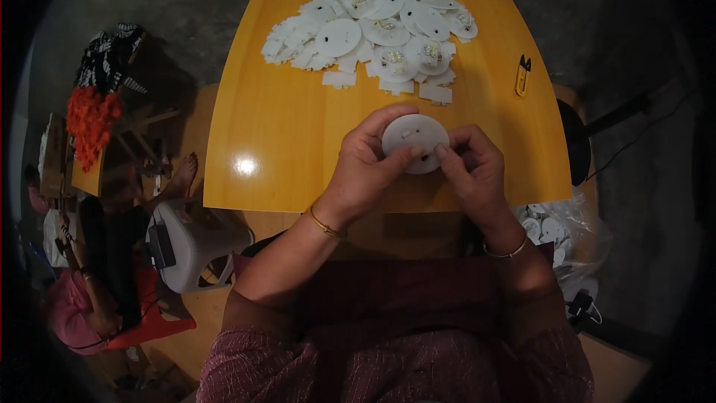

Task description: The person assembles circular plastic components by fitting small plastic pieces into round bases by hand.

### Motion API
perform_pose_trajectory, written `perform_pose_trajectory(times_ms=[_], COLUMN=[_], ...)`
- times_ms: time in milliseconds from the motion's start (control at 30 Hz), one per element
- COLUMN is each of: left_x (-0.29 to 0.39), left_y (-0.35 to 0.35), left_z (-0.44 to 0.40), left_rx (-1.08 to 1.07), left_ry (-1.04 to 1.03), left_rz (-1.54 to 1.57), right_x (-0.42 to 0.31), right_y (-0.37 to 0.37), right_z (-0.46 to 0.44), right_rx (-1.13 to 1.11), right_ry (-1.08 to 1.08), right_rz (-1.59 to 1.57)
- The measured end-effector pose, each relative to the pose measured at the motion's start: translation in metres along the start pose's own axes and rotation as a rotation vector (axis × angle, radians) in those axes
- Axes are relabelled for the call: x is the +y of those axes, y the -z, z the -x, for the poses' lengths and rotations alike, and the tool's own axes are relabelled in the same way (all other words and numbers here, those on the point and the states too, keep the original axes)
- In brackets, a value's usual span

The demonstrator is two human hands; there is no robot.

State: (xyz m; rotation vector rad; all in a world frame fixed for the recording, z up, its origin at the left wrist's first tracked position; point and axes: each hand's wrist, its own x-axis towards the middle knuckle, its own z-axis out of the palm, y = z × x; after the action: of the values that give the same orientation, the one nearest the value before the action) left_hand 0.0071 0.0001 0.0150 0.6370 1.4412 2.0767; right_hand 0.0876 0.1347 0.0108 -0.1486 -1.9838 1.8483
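A round white disc (415, 136) with small dark holes is held between my two hands above the front of the wooden table (298, 157). My left hand (373, 155) grips its left side, the thumb lying on its face. At the disc's lower right edge, my right hand (472, 166) pinches it with thumb and fingers. Beyond my hands lies a heap of white discs (338, 38) and small white rectangular pieces (435, 93). Some discs carry pale coiled wires.
Yellow snips (521, 78) lie on the table's right side. At the lower right is a clear plastic bag (582, 235) with white discs. A grey plastic stool (195, 246) stands at left, near another seated person (82, 306) and an orange bundle (90, 123).
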Motion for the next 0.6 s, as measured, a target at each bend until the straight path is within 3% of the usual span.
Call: perform_pose_trajectory(times_ms=[433,533,600], left_x=[-0.005,-0.007,-0.007], left_y=[0.002,0.004,0.003], left_z=[0.001,0.001,0.001], left_rx=[-0.067,-0.099,-0.093], left_ry=[0.075,0.045,0.037], left_rz=[0.015,-0.003,-0.032], right_x=[0.001,-0.001,-0.008], right_y=[0.005,0.007,0.007], right_z=[-0.002,-0.003,-0.004], right_rx=[-0.096,-0.103,-0.11], right_ry=[-0.054,-0.016,0.059], right_rz=[-0.044,0.041,0.276])
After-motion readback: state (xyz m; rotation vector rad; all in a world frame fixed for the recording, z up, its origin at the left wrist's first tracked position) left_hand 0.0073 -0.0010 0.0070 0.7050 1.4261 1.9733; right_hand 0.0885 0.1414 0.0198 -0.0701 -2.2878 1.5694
